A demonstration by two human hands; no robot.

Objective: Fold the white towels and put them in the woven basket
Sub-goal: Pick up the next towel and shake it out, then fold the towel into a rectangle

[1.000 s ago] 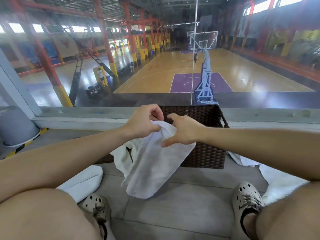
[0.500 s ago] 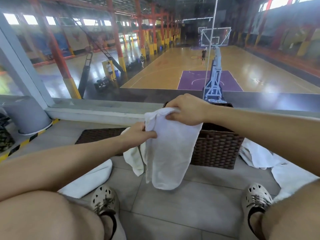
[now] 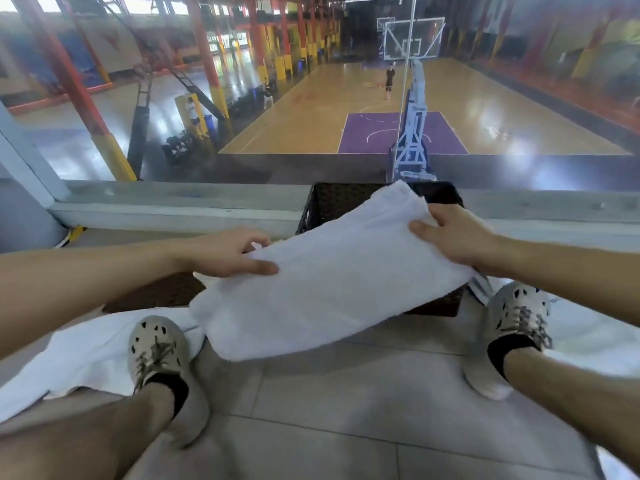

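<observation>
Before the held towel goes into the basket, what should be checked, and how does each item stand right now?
1. Left hand grips the towel: ok.
2. Right hand grips its other end: ok.
3. Towel folded evenly: cannot tell, layers hidden.
4. Woven basket straight ahead, beyond the towel: ok.
5. Room inside basket: cannot tell, towel covers the opening.
6. All towels done: not ok, floor towel lies spread out.

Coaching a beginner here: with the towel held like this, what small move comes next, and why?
Probably move the towel forward and lower it into the woven basket. It looks folded already, the left hand and right hand grip its ends, and the basket sits open just behind it.
</observation>
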